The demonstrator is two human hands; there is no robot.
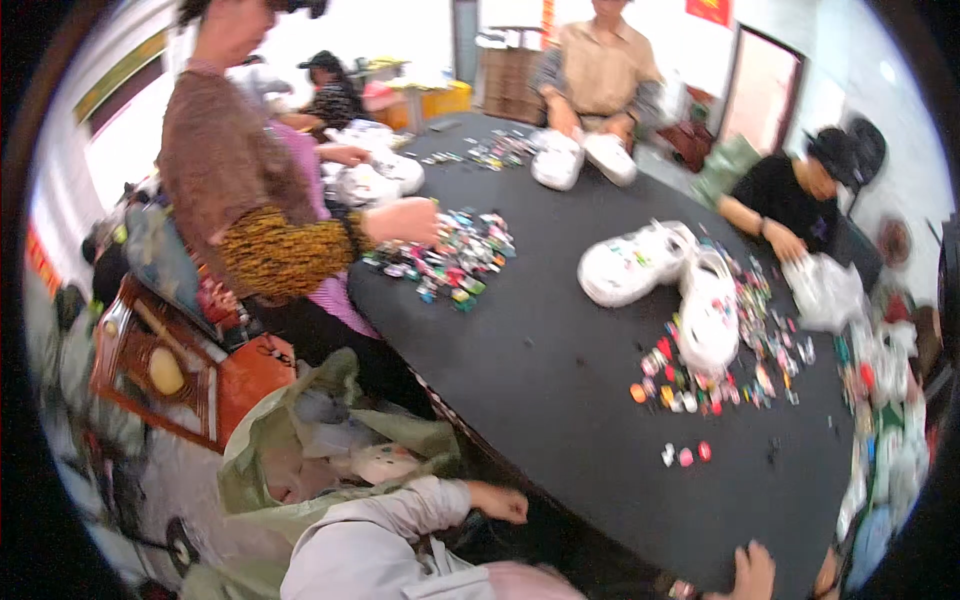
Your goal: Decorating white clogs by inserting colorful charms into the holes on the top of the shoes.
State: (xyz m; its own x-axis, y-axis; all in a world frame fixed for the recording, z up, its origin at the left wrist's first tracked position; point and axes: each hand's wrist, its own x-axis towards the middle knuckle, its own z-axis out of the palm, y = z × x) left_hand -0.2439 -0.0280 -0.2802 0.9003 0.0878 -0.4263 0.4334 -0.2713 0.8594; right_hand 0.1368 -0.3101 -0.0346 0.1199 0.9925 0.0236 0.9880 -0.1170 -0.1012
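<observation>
My left hand [500, 503] is beside the table's near edge, next to an open green sack [262, 455]. Its fingers are curled in, and anything inside them is hidden. At the lower right, my right hand [752, 572] rests at the table edge with its fingers partly apart and nothing visible in them. Ahead on the black table [500, 345] sit two white clogs, a left clog [628, 268] with small coloured pieces on it and a right clog [708, 315] standing among a pile of small colourful charms [765, 350]. Three loose charms [686, 456] lie nearer to me.
On the left, a standing person [240, 180] reaches to another charm pile [460, 250]. Across the table, a person [605, 75] handles white clogs [558, 158]. At right, a seated person [790, 195] touches a clear plastic bag [825, 290]. A wooden chair [160, 370] stands left.
</observation>
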